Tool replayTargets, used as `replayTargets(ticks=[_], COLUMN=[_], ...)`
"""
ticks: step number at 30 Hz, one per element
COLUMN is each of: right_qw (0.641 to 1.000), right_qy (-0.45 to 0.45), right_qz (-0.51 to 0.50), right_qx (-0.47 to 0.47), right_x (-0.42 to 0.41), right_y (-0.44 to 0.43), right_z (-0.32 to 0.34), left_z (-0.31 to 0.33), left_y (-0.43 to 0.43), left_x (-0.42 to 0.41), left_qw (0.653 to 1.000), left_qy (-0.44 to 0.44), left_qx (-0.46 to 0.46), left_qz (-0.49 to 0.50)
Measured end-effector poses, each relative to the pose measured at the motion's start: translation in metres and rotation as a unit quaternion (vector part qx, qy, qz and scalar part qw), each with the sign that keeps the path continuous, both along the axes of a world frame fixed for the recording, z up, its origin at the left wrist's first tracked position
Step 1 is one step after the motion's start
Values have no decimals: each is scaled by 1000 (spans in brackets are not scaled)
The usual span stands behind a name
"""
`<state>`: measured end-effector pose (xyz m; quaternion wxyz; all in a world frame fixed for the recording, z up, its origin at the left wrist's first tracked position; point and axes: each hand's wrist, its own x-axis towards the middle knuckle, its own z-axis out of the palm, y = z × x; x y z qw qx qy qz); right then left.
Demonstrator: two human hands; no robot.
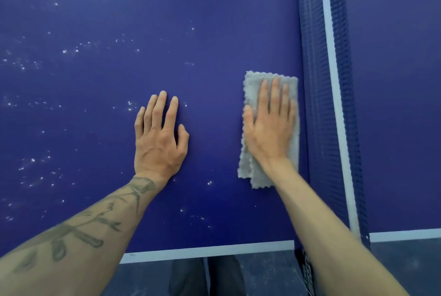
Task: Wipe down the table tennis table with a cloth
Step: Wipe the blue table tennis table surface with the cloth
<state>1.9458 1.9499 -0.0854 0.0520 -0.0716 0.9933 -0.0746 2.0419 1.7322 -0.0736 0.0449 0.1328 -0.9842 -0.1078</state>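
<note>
blue tabletop (pixel 214 33) fills our view. we press the folded grey cloth (pixel 253 85) flat under our right hand (pixel 269 128) beside the net (pixel 317 104); our left hand (pixel 158 138) rests spread nearby. white specks (pixel 71 51) leftward remain unwiped.

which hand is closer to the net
Right. The right hand presses the cloth flat just beside the net; the left hand lies flat on the table, farther away.
</note>
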Motion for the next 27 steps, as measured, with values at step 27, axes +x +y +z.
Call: replayTargets(ticks=[27], right_qw=[1000], right_qy=[1], right_qz=[-21], right_qx=[8], right_x=[82], right_y=[51], right_z=[9], left_z=[6], left_y=[4], left_x=[102], left_qw=[998], left_qy=[-19], left_qx=[-18], left_qz=[-64])
